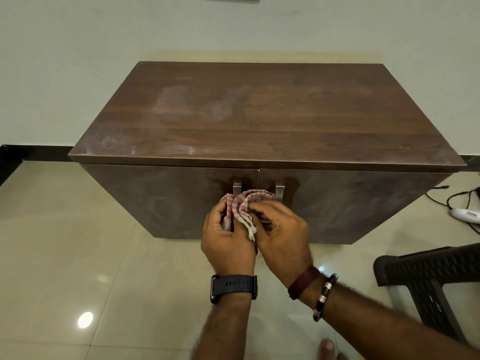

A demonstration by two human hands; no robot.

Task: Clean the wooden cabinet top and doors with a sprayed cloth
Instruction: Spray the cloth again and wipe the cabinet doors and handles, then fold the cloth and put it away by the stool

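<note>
A dark wooden cabinet stands against the wall; its top (285, 120) shows pale smears on the left half. Two closed doors (168, 198) meet in the middle, each with a metal handle (280, 189). In front of the doors, a bunched red-and-white checked cloth (244, 206) sits between both hands. My left hand (227, 242) grips its left side with curled fingers. My right hand (281, 235) pinches its right side. The lower part of the left handle is hidden behind the cloth.
A glossy tiled floor (78, 242) surrounds the cabinet. A dark plastic chair (428, 276) stands at the lower right. A white device with black cables (465, 215) lies on the floor right of the cabinet. A bare foot (328, 348) shows at the bottom edge.
</note>
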